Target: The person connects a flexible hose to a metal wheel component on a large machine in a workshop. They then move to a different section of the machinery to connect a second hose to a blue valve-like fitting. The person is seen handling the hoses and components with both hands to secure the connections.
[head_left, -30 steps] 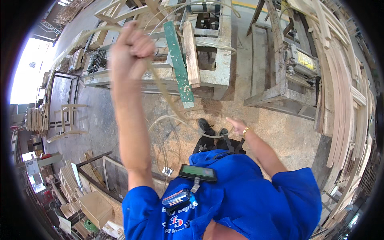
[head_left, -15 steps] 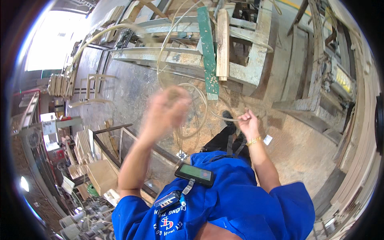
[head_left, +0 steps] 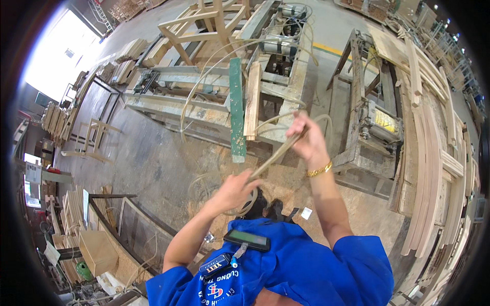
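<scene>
A pale, translucent hose (head_left: 275, 156) stretches in doubled strands between my two hands. My right hand (head_left: 309, 141), with a gold bracelet at the wrist, is closed round its upper end, beyond my feet. Lower and to the left, my left hand (head_left: 232, 193) holds the hose between thumb and fingers; motion softens its outline. Loose loops of the hose hang below my left hand, near my shoes. More hose curves over the metal machine frame (head_left: 168, 106) in front of me.
A green board (head_left: 237, 109) and a pale wooden piece (head_left: 252, 101) lie across the machine frame. A wooden chair frame (head_left: 204, 23) stands beyond. Long boards (head_left: 429, 173) are stacked at right, a metal stand (head_left: 352, 153) before them. Sawdust covers the floor by my feet.
My left hand has come down and taken hold of the hose near my right hand. My right hand has risen, still gripping the hose. The view has shifted, showing more of the far side.
</scene>
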`<state>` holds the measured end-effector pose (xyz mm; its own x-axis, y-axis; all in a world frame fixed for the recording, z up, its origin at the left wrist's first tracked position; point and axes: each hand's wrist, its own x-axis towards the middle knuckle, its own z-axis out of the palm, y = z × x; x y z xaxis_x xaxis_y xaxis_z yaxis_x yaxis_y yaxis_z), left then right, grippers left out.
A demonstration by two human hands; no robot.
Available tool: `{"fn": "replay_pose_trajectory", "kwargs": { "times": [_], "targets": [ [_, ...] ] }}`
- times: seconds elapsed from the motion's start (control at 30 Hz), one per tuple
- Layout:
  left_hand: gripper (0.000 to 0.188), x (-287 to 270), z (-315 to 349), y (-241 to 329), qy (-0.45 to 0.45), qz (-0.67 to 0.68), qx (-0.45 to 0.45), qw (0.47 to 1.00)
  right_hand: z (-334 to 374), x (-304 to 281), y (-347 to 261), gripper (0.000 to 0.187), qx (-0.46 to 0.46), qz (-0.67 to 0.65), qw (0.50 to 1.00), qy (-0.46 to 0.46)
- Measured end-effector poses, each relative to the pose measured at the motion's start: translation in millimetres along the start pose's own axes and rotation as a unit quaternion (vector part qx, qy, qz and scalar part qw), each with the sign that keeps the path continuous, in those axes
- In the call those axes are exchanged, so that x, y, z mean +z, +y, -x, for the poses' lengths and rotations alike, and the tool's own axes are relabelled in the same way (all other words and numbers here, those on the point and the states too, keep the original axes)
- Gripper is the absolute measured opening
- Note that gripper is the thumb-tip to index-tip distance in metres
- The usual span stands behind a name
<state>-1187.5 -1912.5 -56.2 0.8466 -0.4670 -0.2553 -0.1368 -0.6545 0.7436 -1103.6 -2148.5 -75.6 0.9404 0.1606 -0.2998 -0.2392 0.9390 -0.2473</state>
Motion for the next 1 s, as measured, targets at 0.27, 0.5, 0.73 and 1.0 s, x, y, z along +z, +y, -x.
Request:
{"fn": "replay_pose_trajectory", "kwargs": {
  "times": [0.27,0.5,0.73,1.0],
  "targets": [
    [0.015,-89,80,6,0.118,-0.174,-0.052,0.976,-92,77,-141,0.022,-0.024,-0.043,0.996,-0.078],
    [0.012,-94,41,-13,0.161,-0.199,0.007,0.967,-160,125,-203,0.023,-0.057,0.141,0.978,-0.142],
    [0.017,-76,-64,-28,0.091,-0.136,-0.001,0.986,-218,115,-251,0.028,-0.096,0.327,0.935,-0.099],
    [0.036,-66,-165,-7,-0.133,0.052,-0.094,0.985,-309,89,-284,0.017,-0.072,0.286,0.946,-0.133]
  ]
}}
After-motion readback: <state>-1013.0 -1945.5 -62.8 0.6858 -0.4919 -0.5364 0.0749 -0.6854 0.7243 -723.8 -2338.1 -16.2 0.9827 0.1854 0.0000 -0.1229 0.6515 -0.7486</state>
